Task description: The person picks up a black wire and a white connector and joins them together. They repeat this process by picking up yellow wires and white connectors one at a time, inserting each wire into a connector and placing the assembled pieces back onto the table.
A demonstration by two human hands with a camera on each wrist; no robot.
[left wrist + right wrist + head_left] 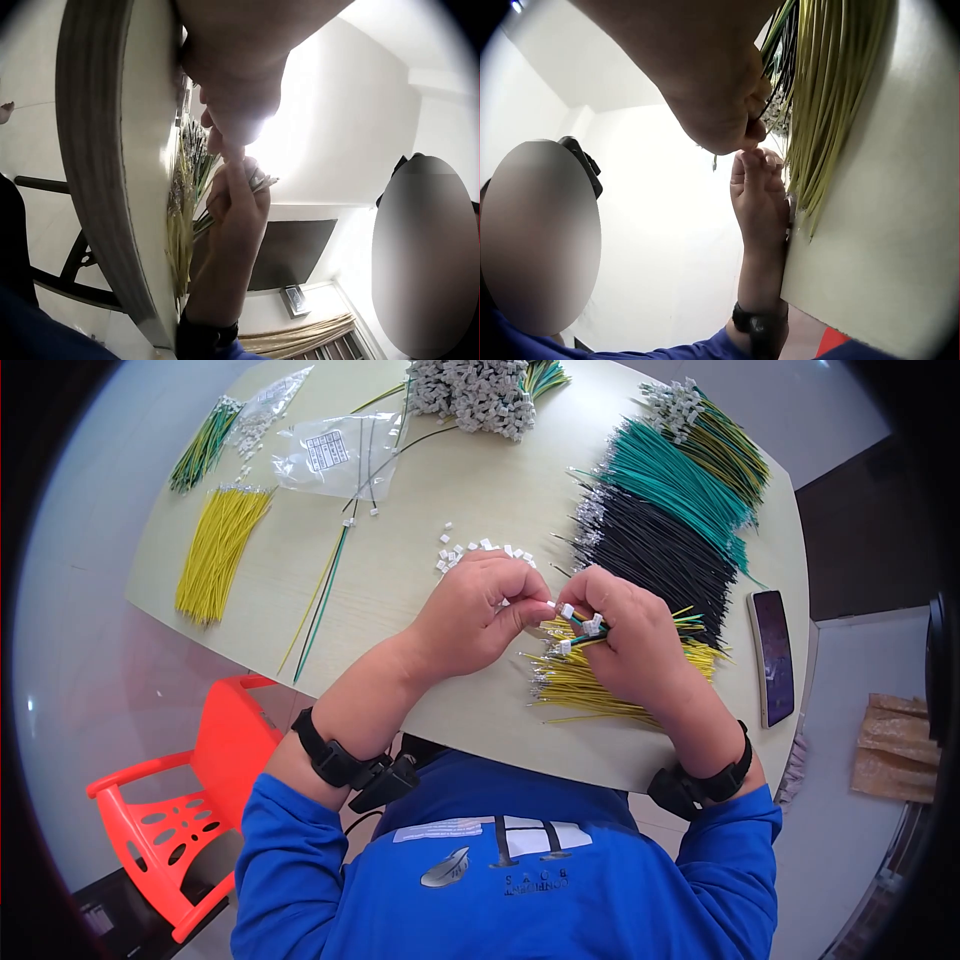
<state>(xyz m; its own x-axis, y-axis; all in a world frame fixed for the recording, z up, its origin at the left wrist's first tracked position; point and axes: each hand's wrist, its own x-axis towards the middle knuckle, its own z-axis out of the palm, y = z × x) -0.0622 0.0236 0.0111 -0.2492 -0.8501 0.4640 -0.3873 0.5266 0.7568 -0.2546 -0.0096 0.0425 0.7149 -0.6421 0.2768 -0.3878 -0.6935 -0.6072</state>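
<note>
In the head view my left hand (478, 610) pinches a small white plastic connector (551, 604) between thumb and forefinger. Facing it, my right hand (640, 640) grips a few green, yellow and black wires whose ends carry white connectors (592, 626). The fingertips of both hands meet over a yellow wire bundle (575, 685). Just beyond the left hand lies a scatter of loose white connectors (487, 547). From the left wrist view, wire ends (264, 181) stick out of the right hand's fingers. The right wrist view has the left hand (756, 191) touching the right hand's fingertips.
Black wires (655, 550) and green wires (680, 475) are stacked at the right, with a phone (771, 655) near the table edge. Finished-looking harnesses (470, 395) pile up at the back. Yellow wires (220, 550) and a plastic bag (335, 455) lie left. A red chair (225, 760) stands beside the table.
</note>
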